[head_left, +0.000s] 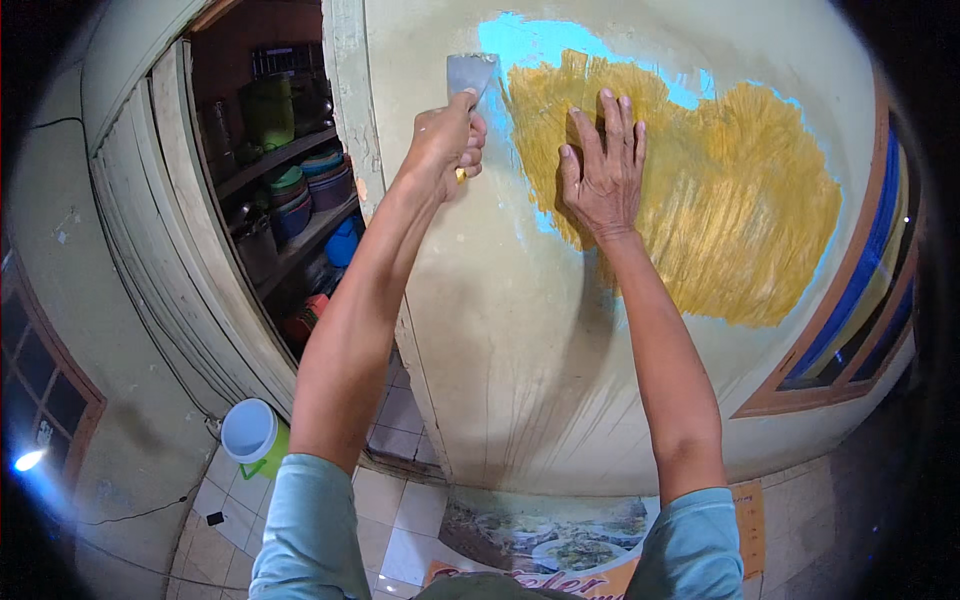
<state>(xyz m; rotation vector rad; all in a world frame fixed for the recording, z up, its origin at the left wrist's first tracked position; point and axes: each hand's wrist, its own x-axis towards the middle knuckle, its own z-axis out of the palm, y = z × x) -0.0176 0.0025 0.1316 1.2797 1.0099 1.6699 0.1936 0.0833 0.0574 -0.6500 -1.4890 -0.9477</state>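
My left hand (445,148) is closed around a putty knife (472,72), whose wide metal blade lies against the wall beside the left edge of a bright blue painted strip (545,40). A yellow bit of its handle shows below my fist. My right hand (605,172) rests on the wall (480,350) with its fingers stretched out. It lies over the left part of a large mustard-brown, streaky patch (740,200) bordered by blue. Thin drip marks run down the pale wall beneath.
Left of the wall, a doorway opens onto shelves (300,250) with pots and tubs. A green bucket (252,432) stands on the tiled floor (400,525). A printed banner (540,535) lies at the wall's foot. To the right is a brown-framed window (850,370); cables (130,260) hang at left.
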